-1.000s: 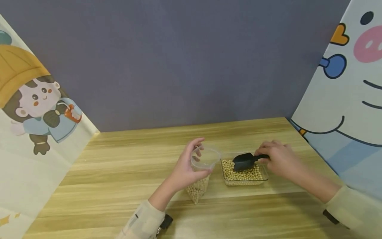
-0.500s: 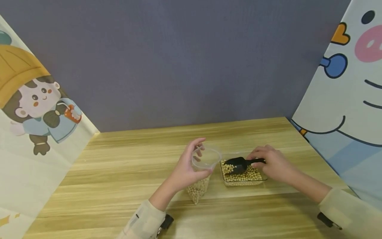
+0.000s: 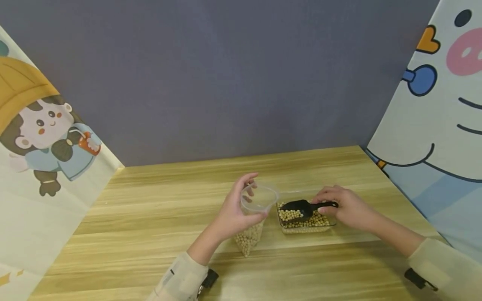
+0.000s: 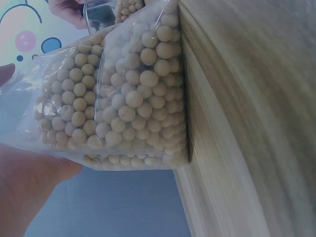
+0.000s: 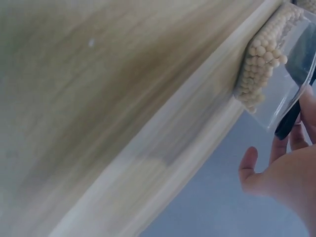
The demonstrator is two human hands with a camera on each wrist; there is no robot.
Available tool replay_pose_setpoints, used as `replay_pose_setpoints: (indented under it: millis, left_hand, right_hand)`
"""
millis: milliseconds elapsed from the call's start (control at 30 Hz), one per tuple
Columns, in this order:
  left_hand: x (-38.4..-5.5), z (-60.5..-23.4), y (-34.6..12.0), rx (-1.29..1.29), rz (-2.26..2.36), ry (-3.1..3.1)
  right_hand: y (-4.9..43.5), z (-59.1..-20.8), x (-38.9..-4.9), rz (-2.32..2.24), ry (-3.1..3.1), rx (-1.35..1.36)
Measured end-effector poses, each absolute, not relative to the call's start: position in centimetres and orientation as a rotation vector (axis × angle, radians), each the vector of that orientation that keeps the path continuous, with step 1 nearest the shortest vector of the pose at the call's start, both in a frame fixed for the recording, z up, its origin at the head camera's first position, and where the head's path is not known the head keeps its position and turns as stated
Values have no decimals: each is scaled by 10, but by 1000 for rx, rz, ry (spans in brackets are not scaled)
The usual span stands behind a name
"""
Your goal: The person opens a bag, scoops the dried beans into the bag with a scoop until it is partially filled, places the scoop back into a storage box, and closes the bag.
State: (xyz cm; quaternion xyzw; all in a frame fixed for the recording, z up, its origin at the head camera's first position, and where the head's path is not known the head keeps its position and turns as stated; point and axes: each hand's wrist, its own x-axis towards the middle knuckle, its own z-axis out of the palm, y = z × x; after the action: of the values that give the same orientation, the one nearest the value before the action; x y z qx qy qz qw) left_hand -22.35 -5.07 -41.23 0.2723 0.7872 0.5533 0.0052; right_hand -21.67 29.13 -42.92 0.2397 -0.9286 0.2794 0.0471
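Observation:
My left hand [image 3: 232,215] holds a clear plastic bag [image 3: 249,239] round its wide open mouth, thumb on the near side and fingers behind. Round pale yellow beans fill the lower part of the bag, which stands on the table. Just right of it sits a clear rectangular container [image 3: 306,230] of the same beans. My right hand [image 3: 348,207] pinches the handle of a small black scoop [image 3: 308,207], whose bowl lies low over the container with beans in it. In the right wrist view the handle end of the scoop [image 5: 289,121] crosses the container's rim.
The wooden table [image 3: 158,209] carries the bag and container. A grey wall [image 3: 241,83] rises behind its far edge. Panels with cartoon drawings [image 3: 56,138] flank it on both sides.
My right hand has lowered and moved slightly left with the scoop, pushing it into the beans; the scoop now holds a load. My left hand keeps the bag in place.

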Motion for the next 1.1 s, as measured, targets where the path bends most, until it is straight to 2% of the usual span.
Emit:
replay_pose_setpoints:
  millis: [433, 567, 700, 933, 1100]
  left_hand:
    - [-222, -411, -52, 855, 1724, 2474]
    - [-223, -411, -51, 874, 1726, 2473]
    - [-225, -412, -50, 892, 1721, 2460]
    - [-226, -412, -49, 876, 1705, 2450]
    - [-226, -412, -50, 880, 1712, 2435]
  right_hand:
    - [313, -434, -216, 1074, -2811, 584]
    - [325, -409, -219, 971, -2777, 515]
    - [327, -367, -222, 729, -2675, 552]
    - [267, -296, -213, 329, -2470, 835]
    - [220, -282, -203, -10, -2272, 1055]
